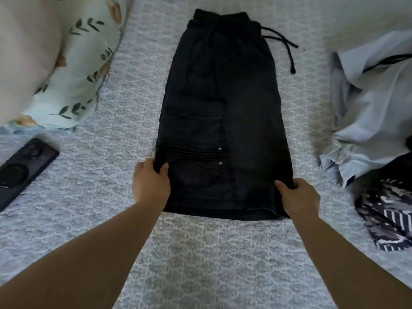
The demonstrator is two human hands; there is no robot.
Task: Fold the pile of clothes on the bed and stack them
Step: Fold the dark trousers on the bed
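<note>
- Black shorts [223,121] lie flat mid-bed [200,253], hem toward you.
- Your left hand [150,184] and right hand [297,197] each pinch a hem-side edge.
- Fabric looks soft, limp, moderately heavy; keep hold at both corners.

Single head-worn, wide-angle view, looking forward and steeply down onto a bed [207,253] from close above. Both forearms enter from the lower corners and converge toward centre frame, where the left hand [151,184] and right hand [298,197] sit at arm's reach from the lens. Black shorts [225,121] run up the vertical midline, waistband toward the top edge. Lens distortion bends the margins: a floral pillow [84,70] fills the upper left, a dark phone [24,172] lies at the left edge, and a pile of clothes [374,112] occupies the right edge. No second view is provided, so no overlap applies.
</note>
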